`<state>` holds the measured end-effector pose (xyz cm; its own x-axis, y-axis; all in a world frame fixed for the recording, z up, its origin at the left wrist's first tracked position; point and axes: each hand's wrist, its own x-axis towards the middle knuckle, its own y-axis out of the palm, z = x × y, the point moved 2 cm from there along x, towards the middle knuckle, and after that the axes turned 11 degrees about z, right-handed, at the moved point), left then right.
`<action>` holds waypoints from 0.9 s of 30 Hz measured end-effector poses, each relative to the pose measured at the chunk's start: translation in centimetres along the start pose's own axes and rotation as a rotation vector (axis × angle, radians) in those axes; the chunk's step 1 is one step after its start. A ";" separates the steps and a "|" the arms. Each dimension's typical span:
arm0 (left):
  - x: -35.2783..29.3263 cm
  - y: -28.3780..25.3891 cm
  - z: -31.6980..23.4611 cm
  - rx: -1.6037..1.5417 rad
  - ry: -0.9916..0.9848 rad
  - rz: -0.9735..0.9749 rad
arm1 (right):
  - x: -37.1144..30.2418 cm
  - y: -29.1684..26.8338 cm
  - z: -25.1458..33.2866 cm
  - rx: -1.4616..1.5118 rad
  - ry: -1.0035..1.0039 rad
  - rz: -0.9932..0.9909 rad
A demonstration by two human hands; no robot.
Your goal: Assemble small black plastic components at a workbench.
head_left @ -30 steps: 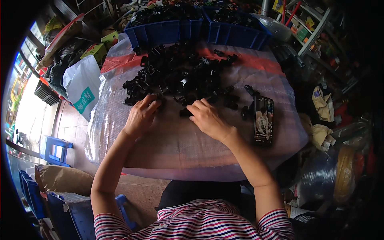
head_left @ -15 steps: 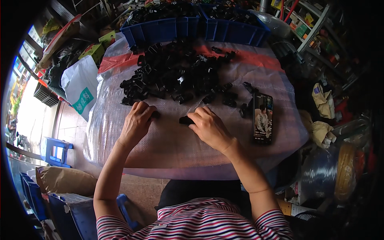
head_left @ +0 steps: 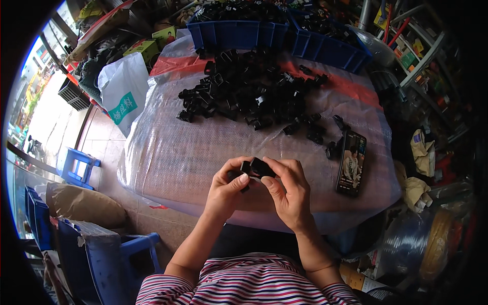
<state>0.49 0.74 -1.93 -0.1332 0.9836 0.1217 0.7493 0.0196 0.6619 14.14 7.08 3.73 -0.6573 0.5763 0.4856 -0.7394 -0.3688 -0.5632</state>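
Note:
Over the near part of the covered table, my two hands are brought together. Between the thumb and fingers of my left hand (head_left: 225, 189) is a small black plastic piece (head_left: 245, 166), partly hidden by the fingers. My right hand (head_left: 292, 192) pinches another small black plastic piece (head_left: 263, 168), right beside the first. Whether the two pieces touch or are joined, I cannot tell. Beyond the hands spreads a loose pile of similar black plastic pieces (head_left: 244, 96).
Two blue bins (head_left: 239, 36) full of black pieces stand at the far edge. A phone (head_left: 351, 163) showing a picture lies on the right. The table has a translucent woven plastic cover (head_left: 168, 147). Blue stools (head_left: 81, 168) and a white bag (head_left: 122, 84) are on the left.
Both hands have drawn back from the pile's near edge and come together closer to my body, each carrying a black piece. The whole view has shifted and turned slightly.

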 end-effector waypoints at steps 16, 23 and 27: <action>0.1 1.6 0.3 0.034 0.028 -0.055 | 0.0 1.6 -0.5 -0.181 -0.094 -0.015; -0.2 2.2 1.3 0.272 0.141 -0.207 | -0.4 2.4 -0.5 -0.236 -0.070 0.006; -0.1 2.6 1.0 0.181 0.149 -0.215 | 0.1 1.8 -0.6 -0.047 -0.033 0.075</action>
<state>3.11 0.84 -0.97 -0.3850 0.9164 0.1093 0.7950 0.2692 0.5437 12.77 6.94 2.35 -0.7156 0.5240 0.4618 -0.6807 -0.3750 -0.6293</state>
